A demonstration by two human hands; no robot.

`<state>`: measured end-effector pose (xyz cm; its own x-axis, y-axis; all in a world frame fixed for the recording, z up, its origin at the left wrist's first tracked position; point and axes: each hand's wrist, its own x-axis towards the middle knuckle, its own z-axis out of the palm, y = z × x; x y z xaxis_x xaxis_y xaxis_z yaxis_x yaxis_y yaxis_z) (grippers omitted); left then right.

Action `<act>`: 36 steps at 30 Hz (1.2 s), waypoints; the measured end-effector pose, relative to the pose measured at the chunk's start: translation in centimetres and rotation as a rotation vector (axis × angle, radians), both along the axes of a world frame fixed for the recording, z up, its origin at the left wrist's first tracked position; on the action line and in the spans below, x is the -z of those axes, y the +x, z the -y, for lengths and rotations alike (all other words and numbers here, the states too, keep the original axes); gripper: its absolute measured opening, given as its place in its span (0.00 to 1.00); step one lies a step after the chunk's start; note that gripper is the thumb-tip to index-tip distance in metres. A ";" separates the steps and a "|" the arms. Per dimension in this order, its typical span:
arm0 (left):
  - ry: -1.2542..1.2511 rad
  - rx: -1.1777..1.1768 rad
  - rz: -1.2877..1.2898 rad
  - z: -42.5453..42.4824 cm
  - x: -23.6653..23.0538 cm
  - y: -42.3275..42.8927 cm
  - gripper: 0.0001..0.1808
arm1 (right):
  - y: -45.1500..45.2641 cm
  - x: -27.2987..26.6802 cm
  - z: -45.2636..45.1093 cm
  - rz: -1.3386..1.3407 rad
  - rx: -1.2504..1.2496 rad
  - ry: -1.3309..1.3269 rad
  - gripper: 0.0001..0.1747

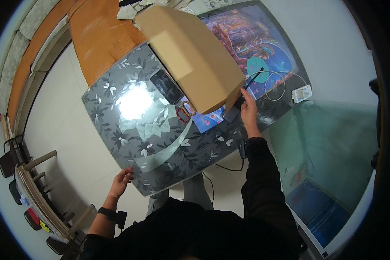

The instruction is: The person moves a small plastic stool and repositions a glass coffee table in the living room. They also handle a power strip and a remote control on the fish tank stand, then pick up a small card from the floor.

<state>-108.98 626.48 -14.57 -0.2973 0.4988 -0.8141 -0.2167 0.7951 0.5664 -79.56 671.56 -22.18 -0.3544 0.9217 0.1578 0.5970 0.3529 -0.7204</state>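
A large cardboard box (198,58) lies slantwise over the far side of a table with a floral cover (117,139). My right hand (249,109) is at the box's near right corner, its fingertips touching or close to it; whether it grips anything I cannot tell. My left hand (123,179) is beside the table's near left edge, fingers loosely bent, with nothing seen in it. Left of the box lie a smartphone (166,86), a brown beaded bracelet (189,108) and a red beaded bracelet (182,115). A colourful printed sheet (208,122) lies partly under the box.
Behind the box, a colourful printed mat (247,32) bears a turquoise disc (258,70). A white cable (284,85) runs by a white socket block (302,93). A glass tank (325,146) stands at the right, a chair or stool with wooden legs (40,160) at the left.
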 end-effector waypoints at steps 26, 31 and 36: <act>-0.325 -0.121 0.050 10.4 -0.4 4.6 0.19 | -15.8 3.1 2.2 0.711 -0.017 0.301 0.35; -0.289 -0.147 0.041 10.2 -0.7 5.5 0.19 | -12.8 3.4 -1.3 0.778 0.052 0.257 0.33; -0.311 -0.201 0.060 10.5 -0.6 6.5 0.18 | -9.7 2.9 -5.0 0.892 0.184 0.157 0.31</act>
<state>-102.44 615.98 -13.95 -0.3110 0.1621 -0.9365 -0.4112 0.8654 0.2864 -89.23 676.58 -25.10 -0.2552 0.9666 0.0246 0.9642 0.2524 0.0816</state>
